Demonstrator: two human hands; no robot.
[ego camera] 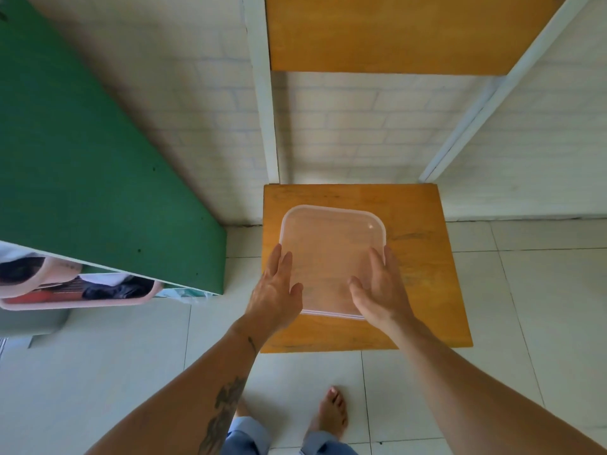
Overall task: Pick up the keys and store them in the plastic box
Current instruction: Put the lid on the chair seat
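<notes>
Right now both hands are sitting on the box [331,254], one per side: left hand [276,287] flat along the left edge, right hand [377,290] along the right edge, fingers spread and pointing away from the body. Neither grip is closing on anything; palms are just resting on or against the lid [328,238], thumbs lying on top near the near corners.

Box is lying flat, lid on, roughly centred on the wooden surface [423,274], squarish so no real long axis. Its near edge is running between the two wrists.

Keys: not showing anywhere in view. Can't tell through the translucent lid whether they're inside; nothing dark is reading through it. Not on the surface, not on the floor [525,307] around the bare foot [331,412].

Relation that matters: hands are symmetric about the box, equally near, both already at the lid rim. So my read is the next move is a lid lift or press-down, and either hand is placed for it. Which one depends on where the keys are, and that isn't visible.

Shelf [377,31] above and green board [82,152] on the left are well apart from the hands.
</notes>
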